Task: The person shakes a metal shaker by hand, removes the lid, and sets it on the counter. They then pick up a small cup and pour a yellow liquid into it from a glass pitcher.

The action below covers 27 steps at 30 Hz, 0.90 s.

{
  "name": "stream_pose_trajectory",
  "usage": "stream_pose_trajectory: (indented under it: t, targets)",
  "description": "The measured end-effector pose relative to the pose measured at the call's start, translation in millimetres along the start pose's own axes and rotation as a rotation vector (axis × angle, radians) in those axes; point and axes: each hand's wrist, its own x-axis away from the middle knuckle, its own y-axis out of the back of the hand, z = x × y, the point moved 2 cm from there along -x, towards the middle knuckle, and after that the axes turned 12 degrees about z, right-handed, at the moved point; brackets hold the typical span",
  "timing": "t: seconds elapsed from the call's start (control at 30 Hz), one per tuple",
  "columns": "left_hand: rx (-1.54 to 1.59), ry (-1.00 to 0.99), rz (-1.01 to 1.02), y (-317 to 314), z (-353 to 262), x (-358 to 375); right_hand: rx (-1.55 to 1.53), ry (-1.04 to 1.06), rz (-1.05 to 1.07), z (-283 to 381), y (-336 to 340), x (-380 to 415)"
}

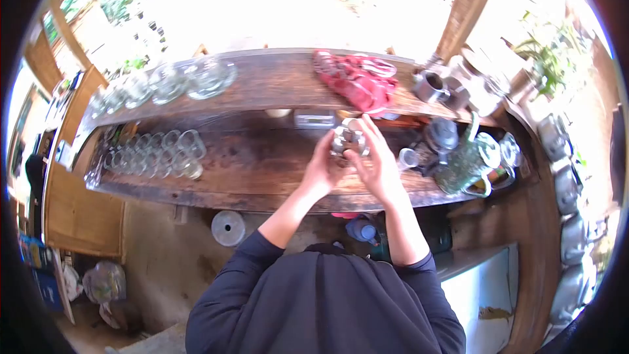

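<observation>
Over the middle of the desk (262, 177), both hands (321, 170) (377, 167) are clasped round a small glass jar (347, 141), seemingly working its top, which next calls for a firm, steady twist.

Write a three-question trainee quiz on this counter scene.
1. True or false: both hands hold the glass jar.
2. What lies on the upper shelf beyond the hands: A) red cloth, B) blue towel, C) newspaper?
3. On which side of the left hand and right hand do the small glasses stand?

Key: 1 true; 2 A; 3 the left side.
</observation>
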Motion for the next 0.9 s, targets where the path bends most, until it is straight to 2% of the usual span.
stream_pose_trajectory:
  t: [0.03, 0.1, 0.17, 0.23, 0.3, 0.37, 0.43, 0.5, 0.53, 0.57, 0.63, 0.73, 0.77, 0.83, 0.9]
  targets:
    - [-0.464, -0.208, 0.023, -16.3, -4.9, -1.5, -0.022, 0.009, 0.026, 2.2, 13.8, 8.3]
    - [-0.854, -0.066, -0.099, -8.7, 10.4, -8.8, 0.030, 0.107, 0.118, -2.9, 42.8, 30.6]
    - [-1.028, -0.081, -0.074, -7.8, 17.6, -13.1, -0.063, 0.174, 0.194, -7.0, 75.0, 54.0]
    - [-1.053, -0.091, -0.104, -12.8, 22.0, -15.9, -0.119, 0.142, 0.133, -16.8, 100.2, 80.6]
    - [-1.055, -0.106, -0.133, -17.1, 25.6, -15.7, -0.065, 0.123, -0.008, -38.5, 130.2, 111.2]
    - [-1.131, -0.159, -0.176, -15.1, 31.0, -13.5, 0.045, 0.117, -0.305, -66.1, 157.2, 142.5]
    - [-1.100, -0.299, -0.238, -34.8, 23.3, -13.8, 0.014, -0.015, -0.693, -98.2, 179.6, 176.2]
    - [-1.394, -0.459, -0.363, -49.4, 15.4, -4.1, -0.189, -0.293, -1.124, -127.5, 196.1, 203.0]
    - [-1.369, -0.598, -0.312, -57.1, 16.2, -0.4, -0.246, -0.378, -1.166, -140.0, 206.1, 212.5]
    - [-1.344, -0.627, -0.224, -69.0, 16.3, 7.9, -0.290, -0.483, -1.177, -152.9, 214.5, 218.7]
    - [-1.181, -0.592, 0.018, -84.1, 35.5, 10.6, -0.357, -0.614, -1.144, -191.4, 223.2, 233.3]
    - [-1.307, -0.380, 0.085, -102.8, 63.8, -1.4, -0.387, -0.674, -1.029, -255.3, 228.9, 244.5]
    - [-1.110, -0.238, 0.039, -100.1, 78.6, -4.7, -0.348, -0.685, -0.996, -275.7, 230.8, 245.0]
    - [-1.039, -0.076, -0.030, -102.0, 93.0, -14.4, -0.346, -0.667, -0.967, -301.8, 240.2, 239.2]
    - [-0.973, -0.004, -0.045, -98.3, 103.9, -19.4, -0.339, -0.652, -0.926, -323.8, 251.0, 234.1]
